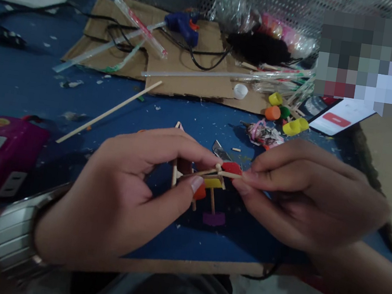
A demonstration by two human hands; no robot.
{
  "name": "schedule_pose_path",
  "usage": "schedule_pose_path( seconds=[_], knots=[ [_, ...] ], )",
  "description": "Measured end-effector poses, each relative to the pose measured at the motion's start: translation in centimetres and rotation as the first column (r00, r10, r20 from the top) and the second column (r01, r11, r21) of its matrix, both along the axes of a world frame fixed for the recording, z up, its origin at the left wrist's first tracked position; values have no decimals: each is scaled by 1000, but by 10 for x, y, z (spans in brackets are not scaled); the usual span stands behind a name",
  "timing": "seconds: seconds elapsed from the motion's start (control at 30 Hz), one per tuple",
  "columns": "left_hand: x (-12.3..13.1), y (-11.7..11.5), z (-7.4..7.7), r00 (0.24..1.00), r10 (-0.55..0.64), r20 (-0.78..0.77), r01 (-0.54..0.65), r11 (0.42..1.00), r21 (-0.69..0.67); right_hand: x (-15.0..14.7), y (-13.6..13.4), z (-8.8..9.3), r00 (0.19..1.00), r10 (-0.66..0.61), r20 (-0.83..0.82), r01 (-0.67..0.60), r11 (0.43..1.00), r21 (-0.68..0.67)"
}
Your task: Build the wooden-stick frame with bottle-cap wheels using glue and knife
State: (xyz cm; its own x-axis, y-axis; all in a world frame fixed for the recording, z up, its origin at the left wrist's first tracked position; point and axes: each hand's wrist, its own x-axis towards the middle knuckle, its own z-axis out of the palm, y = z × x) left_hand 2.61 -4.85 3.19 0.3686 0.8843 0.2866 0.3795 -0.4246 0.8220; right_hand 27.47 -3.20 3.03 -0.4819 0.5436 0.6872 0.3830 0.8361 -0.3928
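Observation:
My left hand [136, 177], with a metal watch at the wrist, pinches a small model made of thin wooden sticks [173, 175]. Coloured pieces hang on the model: a yellow one [213, 183], an orange one [200, 192], a red one [231, 167] and a purple one [214, 218] on a stick below. Between thumb and finger, my right hand [294, 195] grips a short wooden stick [230, 175], whose far end meets the model near a pale blob at the joint. My left fingers hide part of the model. Just behind it lies a cutter blade [221, 150].
A blue glue gun [183, 27] with a black cord rests on cardboard [190, 85]. Glue sticks [198, 75], coloured caps [273, 112] and a crumpled wrapper [265, 133] lie behind my hands. A long stick [109, 111] and a purple device [1, 158] are at left, a phone [342, 119] at right.

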Motion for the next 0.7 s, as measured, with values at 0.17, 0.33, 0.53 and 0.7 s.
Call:
schedule_pose_path(
  seconds=[0.17, 0.33, 0.53, 0.7],
  knots=[
    [-1, 0, 2, 1000, 7, -6, -8, 998, -69, 1, 2, 1, 999, 25, 26, -24, 999, -42],
    [-1, 2, 5, 1000, 6, -14, -8, 991, -132, 1, 2, -2, 999, 43, 4, -43, 997, -58],
    [0, 4, 1, 998, -7, 54, 18, 978, -209, -1, 1, -3, 999, 37, -7, -37, 997, -65],
    [1, 4, -4, 991, -15, 135, 49, 967, -251, -1, 4, -5, 998, 55, -27, -57, 996, -67]
  ],
)
